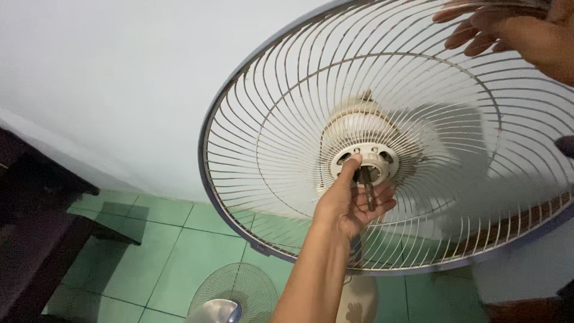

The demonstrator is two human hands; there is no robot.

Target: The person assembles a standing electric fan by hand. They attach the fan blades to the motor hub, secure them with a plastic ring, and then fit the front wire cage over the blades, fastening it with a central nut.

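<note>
- A person's left hand (353,200) reaches up to the middle of a standing fan's rear wire guard (287,119), fingers curled around the bare metal motor shaft (366,186), thumb touching the cream plastic hub ring (365,160).
- The right hand (520,33), at the top right, grips the guard's upper rim with fingers hooked over the wires.
- The guard is a round dish of thin, curved, off-white wires, rust-flecked, edged by a blue-grey band.
- The detached front guard (230,296) lies on the green tiled floor (161,239) below; a dark wooden desk (36,227) stands at the left.
- Risk, as a judgement: the tilted head could swing or topple if the rim grip slips, and fingers could be pinched against the shaft or scraped by rusty wire.
</note>
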